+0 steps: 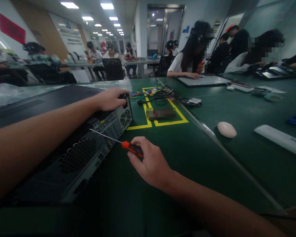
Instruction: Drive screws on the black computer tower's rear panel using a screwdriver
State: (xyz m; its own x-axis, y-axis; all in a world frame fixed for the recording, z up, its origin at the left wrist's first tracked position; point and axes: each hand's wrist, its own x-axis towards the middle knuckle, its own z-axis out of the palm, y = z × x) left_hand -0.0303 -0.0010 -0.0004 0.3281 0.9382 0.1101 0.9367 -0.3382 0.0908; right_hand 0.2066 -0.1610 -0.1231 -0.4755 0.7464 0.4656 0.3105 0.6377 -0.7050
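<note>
Left forearm [46,131] crosses above the computer case [76,151], which lies on the green table [128,197], its vented rear panel facing the right hand [150,161]. Left hand [111,99]: set on the far rear corner, beside the small fan, fingers bent; whether they grip or only rest cannot be told. Right hand: fingers closed around the handle of the screwdriver [125,144], shaft pointing toward the rear panel; tip contact is unclear.

Handling (judged): treat the case as heavy and rigid, with possibly sharp metal edges; support it by opposite sides, clear of the vents. The screwdriver is probably light and stiff; hold it by the handle.

Beyond the case, cables [162,93] lie tangled near yellow tape [171,123]. Farther right is a pale rounded object [226,129]. Across the table, a co-worker in white [177,67] sits at a flat panel [204,81].
</note>
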